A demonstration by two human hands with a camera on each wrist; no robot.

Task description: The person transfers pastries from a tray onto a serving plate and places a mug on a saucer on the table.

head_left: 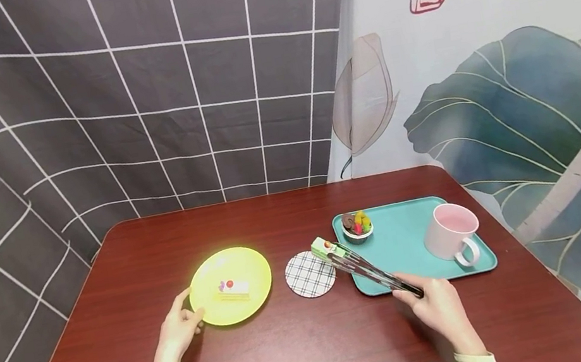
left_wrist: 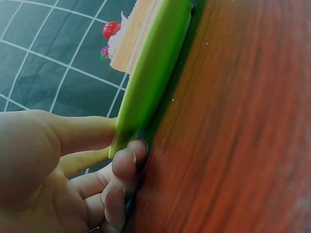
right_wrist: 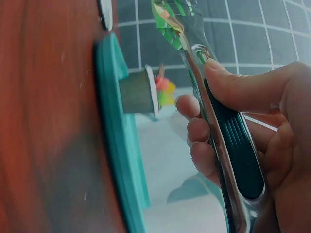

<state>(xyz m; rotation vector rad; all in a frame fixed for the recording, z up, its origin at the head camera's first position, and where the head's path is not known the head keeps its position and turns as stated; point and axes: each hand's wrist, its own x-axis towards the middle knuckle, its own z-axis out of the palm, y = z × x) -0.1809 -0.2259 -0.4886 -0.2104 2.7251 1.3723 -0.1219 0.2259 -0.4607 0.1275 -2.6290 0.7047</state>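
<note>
My left hand [head_left: 177, 328] pinches the near-left rim of a yellow plate [head_left: 210, 309], which looks green in the left wrist view, with fingers under its edge. A toy slice of layer cake [head_left: 234, 290] with white cream and a red berry sits on the plate. On the right, my right hand [head_left: 437, 309] grips metal tongs [right_wrist: 213, 109] with dark handle pads. Between the tongs' tips is a green-and-white toy cake slice [head_left: 321, 247], held above the far-right edge of a round checked coaster [head_left: 310, 280]. In the right wrist view that slice is partly cut off.
Right of the coaster lies a teal tray [head_left: 400, 252]. It carries a small cup dessert [head_left: 357, 228] with colourful topping at its back-left corner and a pink mug [head_left: 451, 232] on its right side. Behind the brown table [head_left: 297, 359] hangs a grid-patterned curtain [head_left: 150, 102].
</note>
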